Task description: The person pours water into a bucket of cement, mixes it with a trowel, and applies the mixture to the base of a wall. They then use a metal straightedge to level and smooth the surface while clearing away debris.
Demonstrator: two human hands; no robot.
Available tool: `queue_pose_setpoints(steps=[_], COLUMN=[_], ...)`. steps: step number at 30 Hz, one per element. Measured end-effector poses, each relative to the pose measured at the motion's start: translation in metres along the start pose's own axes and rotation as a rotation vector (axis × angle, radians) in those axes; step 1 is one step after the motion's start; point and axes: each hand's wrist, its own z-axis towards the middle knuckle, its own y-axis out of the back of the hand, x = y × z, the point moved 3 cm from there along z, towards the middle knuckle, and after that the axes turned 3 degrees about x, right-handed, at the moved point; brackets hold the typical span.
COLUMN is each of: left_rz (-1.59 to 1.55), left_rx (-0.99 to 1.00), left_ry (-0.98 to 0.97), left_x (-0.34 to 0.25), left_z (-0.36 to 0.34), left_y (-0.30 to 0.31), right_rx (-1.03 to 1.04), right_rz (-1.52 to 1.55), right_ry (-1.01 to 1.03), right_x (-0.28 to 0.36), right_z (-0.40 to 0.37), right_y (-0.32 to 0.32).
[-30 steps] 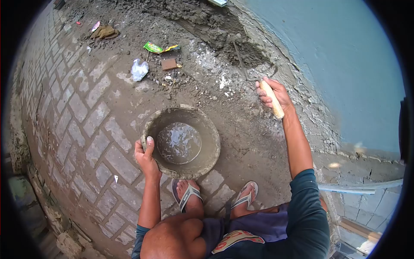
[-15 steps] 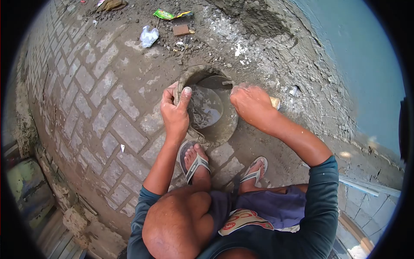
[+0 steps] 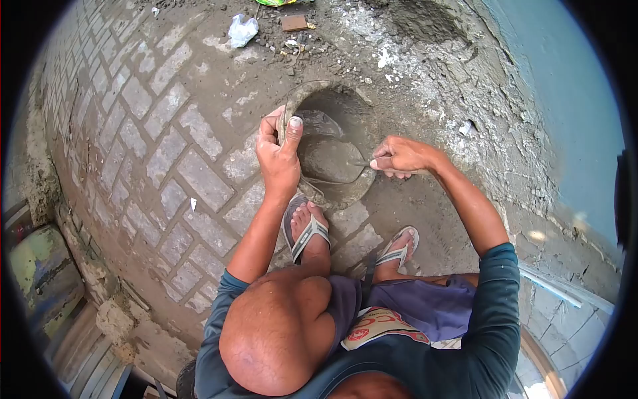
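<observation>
A mud-caked bucket, tilted with its mouth toward me, has wet grey mix and some water inside. My left hand is closed on the bucket's left rim, its thumb over the edge and the other fingers mostly hidden behind. My right hand is closed around the handle of a trowel at the bucket's right side. The trowel's grey, mix-coated blade lies inside the bucket's mouth, over the contents.
Worn paving blocks spread to the left. Beyond the bucket lie a white plastic bag, a brick piece and a green wrapper. Rough rubble and a blue-grey wall stand at the right. My sandalled feet are just below the bucket.
My right hand has come down and toward me with the trowel, whose blade has moved from the bucket's far side to its near part. My left hand keeps its hold on the rim.
</observation>
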Motion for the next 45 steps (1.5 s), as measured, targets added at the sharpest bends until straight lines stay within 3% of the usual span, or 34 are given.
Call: queue_pose_setpoints(steps=[2, 5, 10, 12, 15, 19, 21, 26, 28, 29, 31, 33, 35, 37, 41, 44, 45], left_rz=[-0.047, -0.139, -0.163, -0.312, -0.236, -0.235, -0.239, -0.199, -0.153, -0.148, -0.145, -0.167, -0.027, 0.009, 0.076, 0.059, 0.03], left_rx=[-0.044, -0.067, -0.147, -0.175, -0.199, -0.221, -0.21, -0.223, -0.226, -0.225, -0.157, -0.11, -0.052, -0.024, 0.022, 0.017, 0.006], left_ry=[-0.017, 0.077, 0.089, 0.135, 0.12, 0.127, 0.127, 0.082, 0.046, 0.054, 0.046, 0.069, 0.025, 0.012, 0.008, -0.016, -0.031], left_x=[0.004, 0.004, 0.013, 0.018, 0.013, 0.008, 0.007, 0.023, 0.014, 0.008, -0.003, -0.006, -0.005, -0.003, -0.013, -0.017, -0.017], left_z=[-0.001, 0.0, 0.008, 0.007, 0.004, 0.004, 0.003, 0.007, 0.01, 0.011, 0.014, 0.013, 0.013, 0.013, -0.001, -0.004, -0.005], left_y=[0.003, 0.014, 0.034, 0.037, 0.039, 0.033, 0.033, 0.035, 0.024, 0.017, 0.001, -0.01, -0.021, -0.026, -0.033, -0.031, -0.03], right_rx=[-0.026, -0.201, -0.133, -0.153, -0.117, -0.351, -0.516, -0.758, -0.836, -0.833, -0.789, -0.845, -0.858, -0.792, -0.636, -0.497, -0.355], right_rz=[0.292, 0.139, 0.193, 0.21, 0.609, 1.045, 1.056, 0.786, 0.446, 0.453, -0.308, -0.855, -0.904, -1.023, -0.865, -0.862, -0.841], right_ry=[0.128, 0.045, 0.166, 0.207, 0.301, 0.481, 0.543, 0.552, 0.379, 0.374, 0.196, 0.145, 0.096, -0.125, 0.105, 0.027, -0.049], right_x=[-0.006, 0.01, 0.027, 0.038, 0.045, 0.035, 0.025, 0.028, 0.033, 0.033, 0.046, 0.056, 0.058, 0.06, 0.075, 0.087, 0.079], right_z=[-0.006, -0.015, -0.035, -0.051, -0.072, -0.1, -0.139, -0.225, -0.234, -0.229, -0.199, -0.16, -0.115, -0.065, -0.017, -0.011, -0.006], right_y=[-0.016, -0.019, -0.007, 0.012, 0.056, 0.133, 0.148, 0.101, 0.079, 0.071, 0.048, 0.024, 0.007, -0.001, -0.002, 0.02, 0.026])
